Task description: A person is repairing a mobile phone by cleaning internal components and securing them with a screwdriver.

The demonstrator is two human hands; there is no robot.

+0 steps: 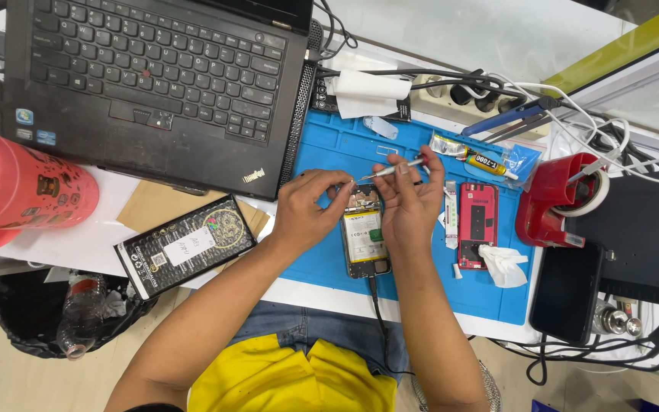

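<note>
Your bench, away from the job

You have a black laptop (154, 76) at the top left, a pink bottle (17, 191) lying beside it, and a black box (184, 246) on brown cardboard below. To your right sit a red phone cover (477, 221), a crumpled tissue (502, 264), a glue tube (473, 158), a red tape dispenser (554, 200) and a dark phone (566, 294).

We are at a phone repair bench: a blue repair mat (329, 145) holds an opened phone (364, 238) (back cover off), with a glue tube (473, 157), tape dispenser (557, 200) and laptop (158, 76) nearby.
</note>
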